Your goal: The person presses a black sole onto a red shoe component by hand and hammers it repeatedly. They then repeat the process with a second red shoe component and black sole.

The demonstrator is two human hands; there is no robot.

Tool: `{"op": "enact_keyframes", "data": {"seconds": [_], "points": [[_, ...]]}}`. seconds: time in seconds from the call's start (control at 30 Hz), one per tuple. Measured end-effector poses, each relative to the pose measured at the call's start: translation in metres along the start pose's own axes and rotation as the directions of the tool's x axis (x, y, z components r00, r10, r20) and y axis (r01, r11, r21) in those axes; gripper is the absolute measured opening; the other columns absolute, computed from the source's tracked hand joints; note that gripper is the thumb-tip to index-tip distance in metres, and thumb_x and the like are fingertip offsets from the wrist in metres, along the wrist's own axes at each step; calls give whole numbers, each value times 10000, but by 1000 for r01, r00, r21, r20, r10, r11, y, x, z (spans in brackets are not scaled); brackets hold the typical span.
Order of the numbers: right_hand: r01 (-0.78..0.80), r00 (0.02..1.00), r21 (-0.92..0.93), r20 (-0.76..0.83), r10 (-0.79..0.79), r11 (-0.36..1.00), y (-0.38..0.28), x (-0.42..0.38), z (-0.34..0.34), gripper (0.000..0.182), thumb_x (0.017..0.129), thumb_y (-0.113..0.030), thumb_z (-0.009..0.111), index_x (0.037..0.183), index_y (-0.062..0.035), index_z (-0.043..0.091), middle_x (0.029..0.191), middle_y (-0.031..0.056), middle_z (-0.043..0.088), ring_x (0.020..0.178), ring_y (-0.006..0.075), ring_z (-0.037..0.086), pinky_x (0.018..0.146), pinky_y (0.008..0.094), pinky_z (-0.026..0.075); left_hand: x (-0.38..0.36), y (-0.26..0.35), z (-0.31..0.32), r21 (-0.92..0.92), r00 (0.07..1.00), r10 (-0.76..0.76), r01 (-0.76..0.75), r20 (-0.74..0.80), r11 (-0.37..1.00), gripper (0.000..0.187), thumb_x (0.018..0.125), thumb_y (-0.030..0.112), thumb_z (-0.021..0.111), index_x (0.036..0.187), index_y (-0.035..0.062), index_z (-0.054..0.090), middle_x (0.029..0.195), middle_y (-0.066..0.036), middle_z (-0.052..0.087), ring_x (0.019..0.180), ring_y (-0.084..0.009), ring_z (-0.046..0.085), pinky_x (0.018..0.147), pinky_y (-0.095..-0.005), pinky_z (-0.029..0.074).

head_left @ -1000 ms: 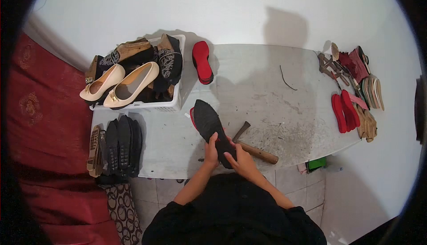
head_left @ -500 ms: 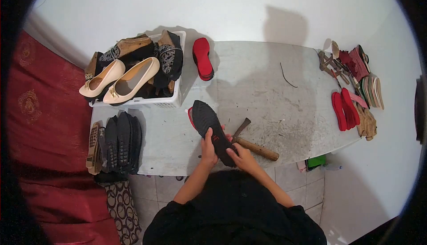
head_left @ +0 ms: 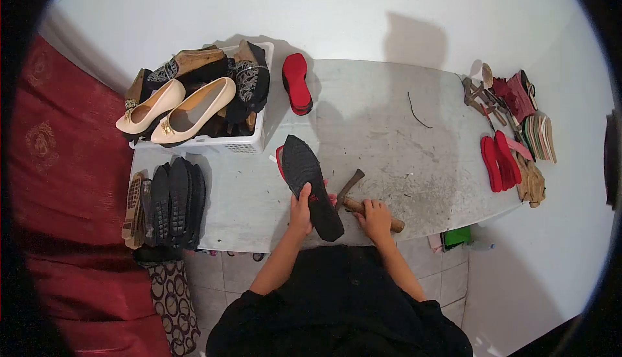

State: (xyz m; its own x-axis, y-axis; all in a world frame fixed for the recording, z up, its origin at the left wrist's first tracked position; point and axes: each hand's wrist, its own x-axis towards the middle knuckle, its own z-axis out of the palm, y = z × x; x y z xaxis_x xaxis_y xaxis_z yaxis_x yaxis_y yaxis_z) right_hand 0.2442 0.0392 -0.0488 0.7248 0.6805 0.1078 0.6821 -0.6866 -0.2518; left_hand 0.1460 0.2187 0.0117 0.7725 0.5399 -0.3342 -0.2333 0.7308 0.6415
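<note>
Head view: left hand (head_left: 300,209) has its grip wrapped round the black sole (head_left: 310,187), which sits on a shoe tilted up near the counter (head_left: 389,130) edge. Just right of it, the right hand (head_left: 376,218) closes on the hammer (head_left: 363,205), not lifted yet, so pounding looks undone. Sole's pointed, textured, red edge peeking out.

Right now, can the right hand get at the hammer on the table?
Probably yes: the right hand already rests on the hammer handle, nothing between them, while the left hand holds the black sole aside.
</note>
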Motion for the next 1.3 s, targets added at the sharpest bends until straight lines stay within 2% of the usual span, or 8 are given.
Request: {"op": "enact_keyframes", "data": {"seconds": [0.2, 0.27, 0.43, 0.53, 0.6, 0.8, 1.17, 1.3], "points": [[-49, 991, 177, -112, 70, 983, -13, 12, -21, 341, 826, -372, 574, 945, -56, 534, 826, 131, 577, 702, 316, 584, 567, 409, 443, 0, -5, -11, 30, 999, -20, 21, -26, 999, 428, 884, 373, 492, 1063, -13, 442, 896, -211, 599, 773, -305, 639, 684, -424, 539], [-413, 894, 664, 165, 416, 623, -7, 24, -30, 366, 881, -377, 504, 880, -11, 522, 697, 160, 543, 630, 326, 563, 544, 389, 428, 0, -3, -11, 39, 1000, -10, 11, -19, 999, 430, 880, 372, 500, 1068, -2, 400, 889, -219, 601, 781, -315, 637, 680, -430, 540], [-183, 932, 656, -120, 341, 732, -27, 27, -86, 309, 906, -322, 496, 790, -37, 488, 608, 66, 527, 450, 104, 485, 428, 272, 398, -2, -1, -7, 80, 997, -72, 71, 16, 994, 440, 873, 365, 515, 1105, 17, 379, 883, -225, 602, 767, -322, 634, 675, -427, 540], [-50, 945, 705, -195, 262, 707, -46, 24, -117, 297, 903, -305, 501, 815, -21, 514, 621, 75, 523, 516, 126, 520, 478, 295, 424, -3, -1, 0, 97, 993, -115, 111, 32, 989, 427, 869, 360, 523, 1104, 27, 397, 884, -218, 601, 755, -316, 634, 671, -417, 538], [45, 958, 615, -251, 141, 787, -60, 22, -129, 272, 850, -252, 567, 953, 0, 560, 735, 196, 581, 675, 339, 594, 587, 368, 448, -4, -3, 4, 94, 991, -132, 128, 30, 987, 424, 868, 359, 526, 1106, 30, 405, 884, -209, 599, 747, -311, 634, 670, -410, 536], [13, 997, 602, -73, 39, 799, -85, 37, -133, 258, 841, -266, 588, 956, -35, 579, 696, 163, 585, 625, 344, 596, 533, 366, 446, -13, 1, 21, 143, 998, -54, 57, -25, 988, 354, 876, 290, 546, 1091, 29, 440, 859, -146, 597, 718, -272, 639, 620, -384, 544], [-32, 999, 639, -9, 48, 769, -95, 43, -123, 263, 855, -293, 574, 955, -50, 559, 767, 174, 589, 687, 363, 589, 550, 386, 450, -13, 3, 14, 242, 997, -72, 68, 10, 968, 512, 856, 267, 581, 1258, 39, 360, 1130, -97, 513, 1008, -215, 529, 871, -342, 444], [-14, 998, 687, -34, 51, 727, -98, 43, -127, 272, 849, -302, 582, 952, -51, 556, 764, 177, 589, 688, 366, 588, 561, 387, 454, -11, -8, 8, 188, 998, 53, -57, 23, 980, 393, 872, 234, 572, 1184, 35, 439, 981, -79, 579, 817, -179, 599, 718, -314, 514]]}}
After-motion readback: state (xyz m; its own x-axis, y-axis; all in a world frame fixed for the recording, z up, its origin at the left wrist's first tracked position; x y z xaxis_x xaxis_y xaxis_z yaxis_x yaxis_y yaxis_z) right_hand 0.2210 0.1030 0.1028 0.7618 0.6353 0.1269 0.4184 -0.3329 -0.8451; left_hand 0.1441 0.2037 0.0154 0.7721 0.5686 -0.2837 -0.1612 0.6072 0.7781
